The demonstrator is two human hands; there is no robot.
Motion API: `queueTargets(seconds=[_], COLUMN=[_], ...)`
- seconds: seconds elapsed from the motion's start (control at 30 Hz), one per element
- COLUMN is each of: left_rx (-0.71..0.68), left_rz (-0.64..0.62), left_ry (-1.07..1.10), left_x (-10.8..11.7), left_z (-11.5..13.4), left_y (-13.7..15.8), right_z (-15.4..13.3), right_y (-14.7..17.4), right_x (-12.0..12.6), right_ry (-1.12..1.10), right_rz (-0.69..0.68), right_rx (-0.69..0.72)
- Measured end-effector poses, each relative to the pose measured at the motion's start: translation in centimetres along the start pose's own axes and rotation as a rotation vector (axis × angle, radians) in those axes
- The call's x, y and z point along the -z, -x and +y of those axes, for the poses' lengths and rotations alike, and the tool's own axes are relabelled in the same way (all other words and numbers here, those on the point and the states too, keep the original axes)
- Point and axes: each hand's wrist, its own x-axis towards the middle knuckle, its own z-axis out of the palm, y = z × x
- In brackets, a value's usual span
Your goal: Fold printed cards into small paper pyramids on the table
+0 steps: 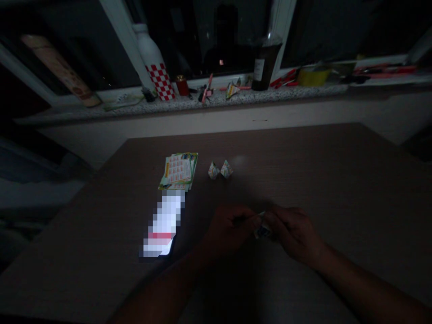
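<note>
Between the fingertips of both hands is a small piece of folded paper, partly hidden by the fingers and dim in the low light. My left hand pinches its left side, and my right hand grips its right side. Beyond the hands, two small folded paper shapes with pointed tops stand side by side on the table. Left of them lies a loose stack of printed paper sheets, green, white and yellow.
A lit phone lies on the brown table, left of my hands. Along the granite windowsill stand a white bottle with red checks, a dark cup, a small red jar and a yellow tape roll.
</note>
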Motion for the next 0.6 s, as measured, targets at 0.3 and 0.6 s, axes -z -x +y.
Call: queueTargets(seconds=[0.3, 0.6], left_rx=[-0.057, -0.502], left_rz=[0.070, 0.186], left_ry=[-0.053, -0.301], left_x=[0.0, 1.1], left_z=[0.2, 0.5], left_y=[0.0, -0.1], right_z=[-0.5, -0.3], right_y=[-0.4, -0.5], right_x=[0.2, 0.5], right_ry=[-0.006, -0.024], right_rz=[0.036, 0.260], right_rx=[0.090, 0.299])
